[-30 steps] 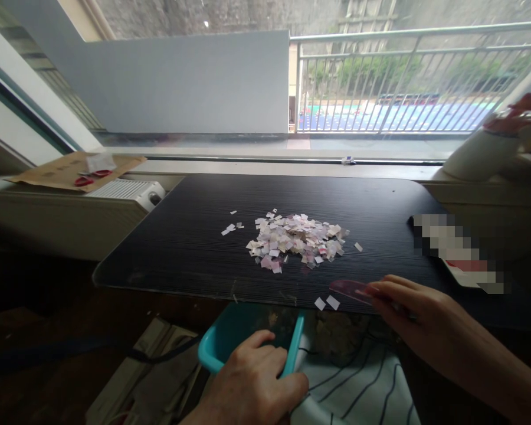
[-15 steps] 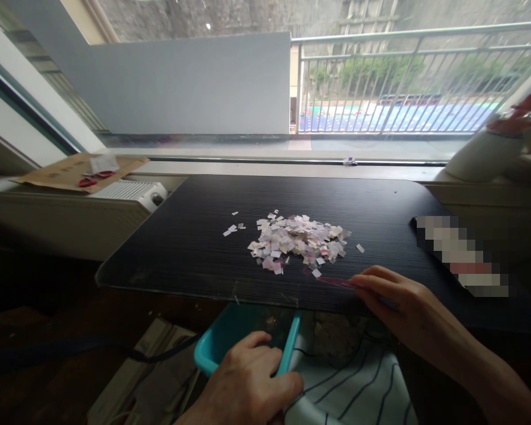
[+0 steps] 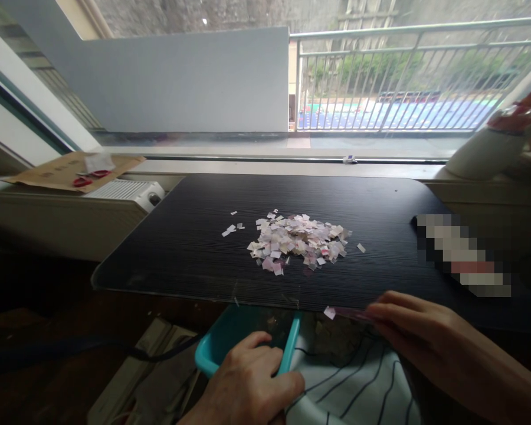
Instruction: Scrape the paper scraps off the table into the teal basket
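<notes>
My right hand (image 3: 411, 330) pinches a thin, see-through pink strip (image 3: 354, 314) just off the table's front edge. A small whitish paper piece (image 3: 330, 313) sits at the strip's tip, above an opening lined with striped cloth. Behind it, a loose heap of small paper pieces (image 3: 298, 239) lies on the black table (image 3: 172, 260). My left hand (image 3: 252, 378) is closed over the rim of a turquoise bin (image 3: 207, 348), below the table's edge. Part of the bin's inside is dark, and my hand hides some of its side.
White cloth with dark stripes (image 3: 358, 378) hangs beside the bin. On the right of the table lies a long blurred-out object (image 3: 460, 254). Red-handled scissors (image 3: 83, 182) rest on a brown envelope (image 3: 44, 174) at the left sill. A whitish vase (image 3: 482, 147) stands at the right.
My right hand has moved toward me and slightly right, carrying the pink strip and the paper piece off the table's front edge. The left hand has stayed in place.
</notes>
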### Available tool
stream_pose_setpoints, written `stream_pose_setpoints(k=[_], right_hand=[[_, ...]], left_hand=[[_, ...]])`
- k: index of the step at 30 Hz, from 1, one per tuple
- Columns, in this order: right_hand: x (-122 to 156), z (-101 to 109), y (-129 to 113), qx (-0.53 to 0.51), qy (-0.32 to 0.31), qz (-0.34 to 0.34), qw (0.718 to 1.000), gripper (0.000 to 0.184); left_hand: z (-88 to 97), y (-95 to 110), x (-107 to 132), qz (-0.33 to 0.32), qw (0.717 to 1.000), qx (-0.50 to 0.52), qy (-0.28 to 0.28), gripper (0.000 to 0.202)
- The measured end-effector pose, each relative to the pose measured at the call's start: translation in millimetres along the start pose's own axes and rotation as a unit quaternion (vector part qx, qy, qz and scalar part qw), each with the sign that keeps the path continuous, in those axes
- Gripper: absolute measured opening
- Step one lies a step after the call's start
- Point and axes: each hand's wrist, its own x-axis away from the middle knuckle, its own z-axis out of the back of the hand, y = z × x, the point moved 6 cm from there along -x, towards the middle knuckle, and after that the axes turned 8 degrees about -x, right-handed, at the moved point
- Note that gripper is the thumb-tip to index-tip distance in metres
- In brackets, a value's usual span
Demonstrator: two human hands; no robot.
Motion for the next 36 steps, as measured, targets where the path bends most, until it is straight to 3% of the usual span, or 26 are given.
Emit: stream_pose_setpoints(k=[3, 7, 13, 17, 19, 21, 24, 28, 33, 36], right_hand=[[14.2, -0.8, -0.4, -0.013, -0.002, -0.010, 1.000, 0.018], [11.6, -0.3, -8.3, 0.002, 0.061, 0.007, 0.998, 0.021], [17.8, -9.7, -23.0, -0.013, 0.053, 0.029, 0.998, 0.022], [8.1, 4.8, -10.8, 0.003, 0.148, 0.008, 0.989, 0.020], [-3.2, 13.2, -0.7, 0.027, 0.195, -0.016, 0.980, 0.019], [-15.3, 18.3, 6.3, 0.046, 0.220, -0.029, 0.974, 0.018], [-30.8, 17.7, 8.3, 0.054, 0.211, -0.021, 0.976, 0.016], [-39.6, 10.8, 6.4, 0.056, 0.182, -0.013, 0.982, 0.019], [-25.6, 11.8, 6.1, 0.102, 0.169, -0.022, 0.980, 0.019], [-18.5, 17.4, 2.4, 0.103, 0.183, -0.018, 0.977, 0.019]], left_hand=[[-0.6, 0.9, -3.8, 0.002, 1.000, -0.004, -0.006, 0.010], [-0.4, 4.7, -5.9, -0.017, 1.000, -0.011, -0.018, 0.013], [-5.2, 2.9, -6.5, -0.053, 0.998, -0.038, -0.013, 0.018], [-11.0, 8.6, -10.5, -0.100, 0.992, -0.044, 0.069, 0.018], [-18.7, 11.4, -12.7, -0.096, 0.992, -0.059, 0.049, 0.017], [-21.0, 15.4, -13.5, -0.102, 0.991, -0.063, 0.064, 0.018], [-21.7, 17.4, -14.4, -0.103, 0.984, -0.097, 0.109, 0.024], [-25.4, 15.5, -15.3, -0.100, 0.982, -0.108, 0.123, 0.032], [-21.2, 14.8, -13.7, -0.103, 0.980, -0.099, 0.141, 0.032], [-21.9, 14.0, -15.1, -0.104, 0.982, -0.096, 0.121, 0.029]])
